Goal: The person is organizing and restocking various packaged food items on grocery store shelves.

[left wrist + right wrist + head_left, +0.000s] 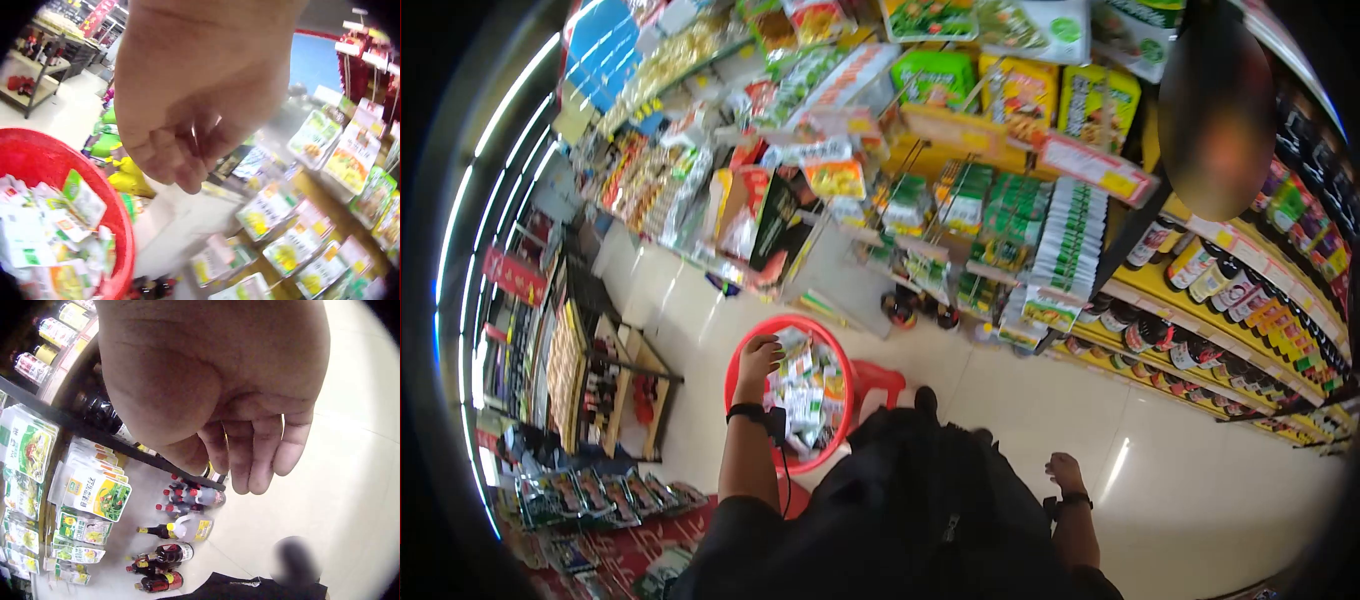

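In the head view the left hand (pixel 761 358) hangs over the red tub (pixel 735 372), which holds many small food packets (pixel 805 395). Close up in the left wrist view, the left hand (pixel 187 119) has loosely bent fingers with nothing seen between them, and the tub (pixel 122 219) is beside it. The right hand (pixel 1064 472) hangs low by the person's side, over the floor. Its fingers hang loosely bent and empty in the right wrist view, where the hand (pixel 219 394) is above bottles (pixel 197 495) standing on the floor.
Hanging packets (pixel 1070 235) fill the rack ahead, and bottles (pixel 1190 285) line yellow shelves at the right. A red stool (pixel 880 378) touches the tub's right side. Packaged goods (pixel 615 495) lie at the lower left, below a wooden display stand (pixel 635 385).
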Demonstrator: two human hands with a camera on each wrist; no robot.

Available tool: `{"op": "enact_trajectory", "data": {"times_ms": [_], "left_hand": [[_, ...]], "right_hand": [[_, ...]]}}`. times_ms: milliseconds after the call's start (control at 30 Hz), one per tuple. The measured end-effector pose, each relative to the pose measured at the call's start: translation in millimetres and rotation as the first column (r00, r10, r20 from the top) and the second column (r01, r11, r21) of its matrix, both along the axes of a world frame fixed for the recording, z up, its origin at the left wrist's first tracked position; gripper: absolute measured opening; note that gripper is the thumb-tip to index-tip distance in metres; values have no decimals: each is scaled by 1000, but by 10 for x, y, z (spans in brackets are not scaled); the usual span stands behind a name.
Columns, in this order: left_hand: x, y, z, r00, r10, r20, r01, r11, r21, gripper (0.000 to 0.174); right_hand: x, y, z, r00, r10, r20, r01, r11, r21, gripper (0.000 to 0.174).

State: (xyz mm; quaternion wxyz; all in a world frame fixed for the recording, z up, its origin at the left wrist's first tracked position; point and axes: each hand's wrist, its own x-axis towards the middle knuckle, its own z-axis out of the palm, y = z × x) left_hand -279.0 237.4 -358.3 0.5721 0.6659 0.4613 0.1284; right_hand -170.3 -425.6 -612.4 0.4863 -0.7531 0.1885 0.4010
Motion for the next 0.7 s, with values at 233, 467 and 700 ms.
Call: {"op": "enact_trajectory", "data": {"times_ms": [233,467,700], "left_hand": [[-914,164,-1183,820,-305,-484,189,943,-274,30],[-813,-12,-1279,777,-406,-481,262,904,-339,34],[-821,336,-1951,867,-322,-380,221,932,-286,33]], "right_hand": [[-124,13,310,997,-33,-75,33,999,-9,29],[-227,-22,468,992,-11,-124,-1,995,-101,31],[5,593,904,986,168,26,-161,972,-173,38]]}}
